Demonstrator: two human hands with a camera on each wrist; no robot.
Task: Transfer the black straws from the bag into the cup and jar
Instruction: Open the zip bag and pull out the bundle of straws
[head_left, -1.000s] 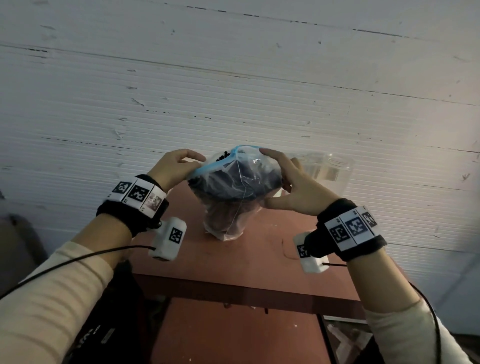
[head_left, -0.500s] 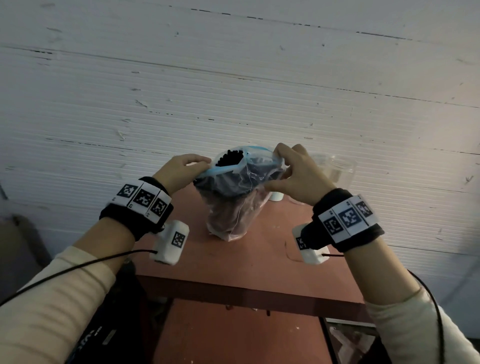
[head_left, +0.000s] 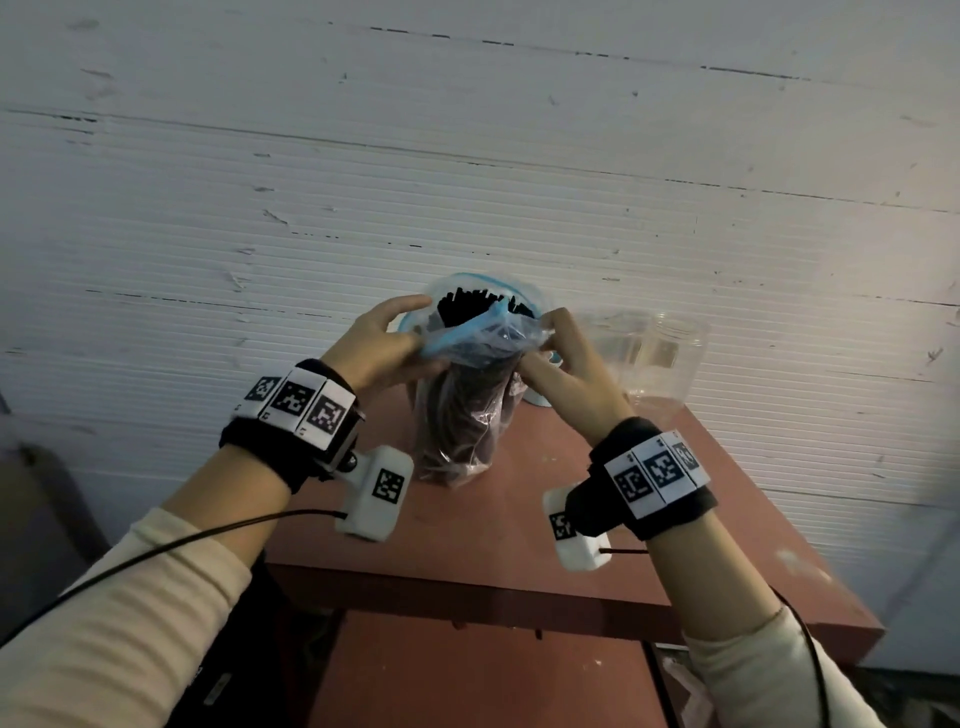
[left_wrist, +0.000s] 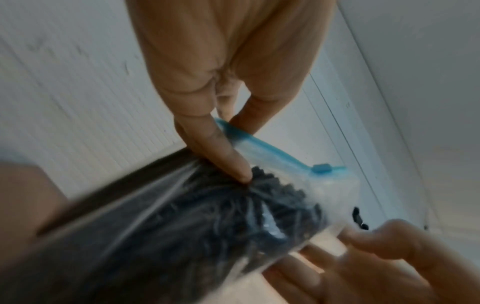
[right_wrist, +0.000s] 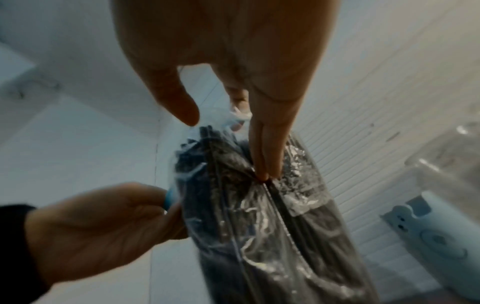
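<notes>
A clear zip bag (head_left: 462, 415) with a blue zipper strip (head_left: 467, 330) stands upright on the red-brown table (head_left: 519, 545), packed with black straws (head_left: 467, 304) whose ends show at its open mouth. My left hand (head_left: 387, 343) pinches the bag's left rim, thumb pressing the plastic (left_wrist: 228, 156). My right hand (head_left: 558, 353) pinches the right rim, with fingers pressed into the bag's side (right_wrist: 265, 156). A clear jar (head_left: 654, 353) stands behind and right of the bag. A pale blue cup (right_wrist: 436, 232) with a bear face sits beside it, mostly hidden behind my right hand in the head view.
A white ribbed wall (head_left: 467, 182) rises directly behind the table. The table's front edge (head_left: 519, 597) is near my wrists. Below it a red-brown lower surface (head_left: 467, 675) shows. Cables run from both wrist cameras.
The bag's mouth has been pulled wider open and the straw ends stand more exposed. Both hands have shifted closer onto the rim.
</notes>
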